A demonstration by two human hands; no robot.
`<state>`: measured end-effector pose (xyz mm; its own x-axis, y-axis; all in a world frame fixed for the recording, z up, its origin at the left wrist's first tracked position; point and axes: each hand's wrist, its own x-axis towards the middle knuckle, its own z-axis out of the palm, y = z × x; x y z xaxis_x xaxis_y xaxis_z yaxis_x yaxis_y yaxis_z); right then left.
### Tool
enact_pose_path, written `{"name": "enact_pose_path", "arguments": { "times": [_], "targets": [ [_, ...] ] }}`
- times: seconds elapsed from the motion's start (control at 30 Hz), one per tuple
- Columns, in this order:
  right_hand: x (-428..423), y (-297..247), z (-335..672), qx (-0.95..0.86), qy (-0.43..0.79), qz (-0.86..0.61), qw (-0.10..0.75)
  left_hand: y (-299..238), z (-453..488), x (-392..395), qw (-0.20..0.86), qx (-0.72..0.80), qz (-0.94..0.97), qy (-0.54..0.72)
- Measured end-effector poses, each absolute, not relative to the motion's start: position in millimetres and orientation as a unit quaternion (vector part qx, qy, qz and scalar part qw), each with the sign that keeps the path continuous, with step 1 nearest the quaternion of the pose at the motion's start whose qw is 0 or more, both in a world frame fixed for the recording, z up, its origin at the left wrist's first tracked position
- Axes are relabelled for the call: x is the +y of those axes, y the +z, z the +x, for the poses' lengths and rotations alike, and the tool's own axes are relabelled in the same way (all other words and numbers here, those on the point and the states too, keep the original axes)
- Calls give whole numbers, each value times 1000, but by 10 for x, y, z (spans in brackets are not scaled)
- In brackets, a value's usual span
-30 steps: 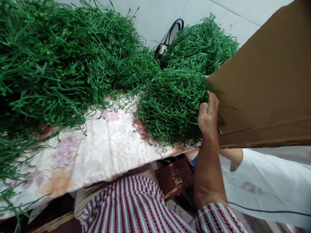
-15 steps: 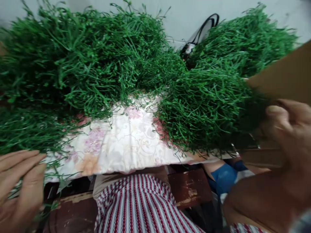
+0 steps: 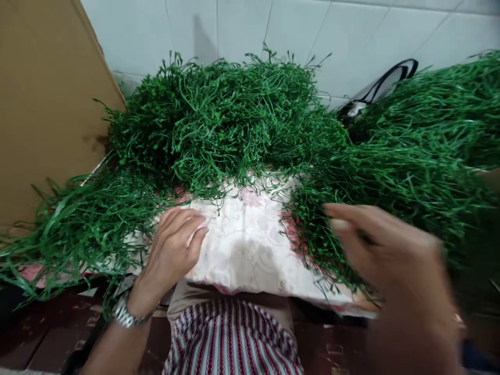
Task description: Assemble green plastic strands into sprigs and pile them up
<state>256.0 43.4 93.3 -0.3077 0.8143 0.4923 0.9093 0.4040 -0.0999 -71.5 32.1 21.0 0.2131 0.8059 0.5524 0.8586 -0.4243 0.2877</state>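
Note:
My left hand [image 3: 175, 247], with a metal wristwatch [image 3: 125, 315] at its wrist, rests low over the flowered cloth [image 3: 242, 255]. Its fingers are loosely bent and the thumb stands apart, with nothing plainly held. To its left lies a loose heap of thin green stems [image 3: 94, 219]. My right hand [image 3: 385, 245] is blurred by motion over the near edge of the right-hand pile of green stems [image 3: 390, 177]. Thumb and forefinger are pinched together there; whatever they hold is too small or hidden. Small bud-like tips show on the stems.
A large pile of green stems [image 3: 230, 120] lies at the back against the tiled wall [image 3: 242, 31]. Brown cardboard [image 3: 50, 99] stands at the left. A black strap [image 3: 386, 78] loops up between the piles. A striped garment [image 3: 230, 338] covers my lap.
The view has turned left, bringing the left cardboard into sight. My left hand has come inward over the cloth. My right hand has moved left from the right-hand cardboard to the stems.

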Motion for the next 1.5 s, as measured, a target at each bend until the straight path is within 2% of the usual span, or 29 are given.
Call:
{"name": "enact_pose_path", "arguments": {
  "times": [0.07, 0.13, 0.37, 0.6, 0.93, 1.03, 1.17, 1.37, 1.5],
  "targets": [
    [776, 851, 2013, -861, -13, -480, 166, 265, -650, 518, 43, -542, -781, -309],
    [1092, 786, 1515, -877, 13, -470, 101, 361, -614, 692, 48, -549, -775, -309],
    [1658, 633, 709, -848, 29, -526, 51, 696, -651, 1193, 51, -567, -747, -343],
    [1443, 639, 1043, -849, -9, -527, 48, 543, -892, 1675, 18, -607, -711, -355],
    [1373, 619, 941, -859, -40, -506, 67, 538, -723, 1656, 41, -659, -694, -286],
    [1220, 627, 939, -872, -50, -478, 95, 474, -733, 1766, 12, -689, -677, -259],
    [986, 635, 1004, -879, -76, -446, 148, 435, -840, 1938, -31, -699, -654, -288],
    [511, 703, 1318, -904, -29, -377, 198, 463, -938, 2063, -41, -712, -630, -308],
    [170, 718, 1682, -911, 71, -354, 198, 449, -908, 2056, -36, -717, -627, -302]
  ]
}}
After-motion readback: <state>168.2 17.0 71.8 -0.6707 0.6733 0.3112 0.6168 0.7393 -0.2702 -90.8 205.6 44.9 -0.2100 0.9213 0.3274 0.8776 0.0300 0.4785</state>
